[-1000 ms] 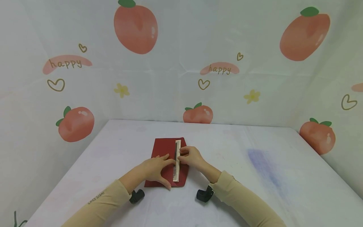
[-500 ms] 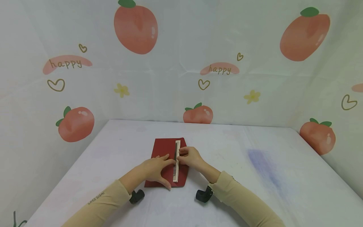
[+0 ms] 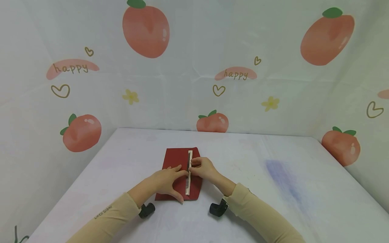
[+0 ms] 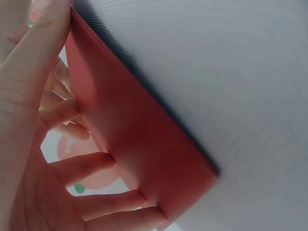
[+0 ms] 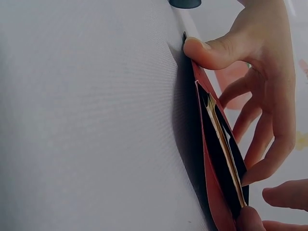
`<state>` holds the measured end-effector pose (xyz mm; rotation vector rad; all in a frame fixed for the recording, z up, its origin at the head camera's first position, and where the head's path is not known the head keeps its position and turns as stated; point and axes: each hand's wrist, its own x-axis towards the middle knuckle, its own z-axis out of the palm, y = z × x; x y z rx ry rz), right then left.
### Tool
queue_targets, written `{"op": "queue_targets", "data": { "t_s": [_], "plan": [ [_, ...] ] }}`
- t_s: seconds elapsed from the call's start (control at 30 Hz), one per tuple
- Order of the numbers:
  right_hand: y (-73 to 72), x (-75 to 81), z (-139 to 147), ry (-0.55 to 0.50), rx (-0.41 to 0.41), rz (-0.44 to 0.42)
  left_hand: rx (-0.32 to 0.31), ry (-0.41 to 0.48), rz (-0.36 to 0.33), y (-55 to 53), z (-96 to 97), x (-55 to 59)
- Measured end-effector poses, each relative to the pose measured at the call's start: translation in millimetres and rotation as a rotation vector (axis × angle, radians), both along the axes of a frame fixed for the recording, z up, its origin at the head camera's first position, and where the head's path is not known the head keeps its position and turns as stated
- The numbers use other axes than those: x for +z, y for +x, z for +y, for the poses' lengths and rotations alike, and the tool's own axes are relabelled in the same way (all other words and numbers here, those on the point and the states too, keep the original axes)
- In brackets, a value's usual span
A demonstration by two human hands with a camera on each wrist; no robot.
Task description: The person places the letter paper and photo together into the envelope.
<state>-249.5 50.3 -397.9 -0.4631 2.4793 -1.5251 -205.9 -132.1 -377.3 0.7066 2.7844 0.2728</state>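
A red envelope (image 3: 176,158) lies flat at the middle of the table, its flap folded out to the right. From its mouth protrudes a narrow strip of a white-bordered card (image 3: 187,189) with a dark picture. My left hand (image 3: 165,179) spreads over the envelope, thumb near the front edge and fingertips pressing its face (image 4: 130,125). One left fingertip reaches the mouth beside the card. From the right, my right hand (image 3: 207,169) pinches the card's outer edge between thumb and fingers. In the right wrist view the envelope mouth gapes around the card's layered edges (image 5: 226,149).
Black wrist cameras (image 3: 147,210) hang under both wrists, close to the table. A blue-violet smudge (image 3: 284,179) marks the white tabletop at right. Behind stands a white curtain (image 3: 182,84) printed with peaches.
The card has slid slightly left into the envelope, so its visible strip is narrower. My right hand has shifted a little left with it; my left hand has stayed put.
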Motion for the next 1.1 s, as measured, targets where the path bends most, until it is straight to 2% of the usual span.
{"op": "queue_targets", "data": {
  "t_s": [0.83,1.1],
  "plan": [
    [-3.1,1.1,-3.1,0.022,0.002,0.049,-0.007,-0.018,0.002,-0.6,-0.5,-1.0],
    [-3.2,3.9,-4.4,0.019,-0.005,0.013,-0.018,-0.008,-0.001,0.3,-0.4,1.3]
  ]
}}
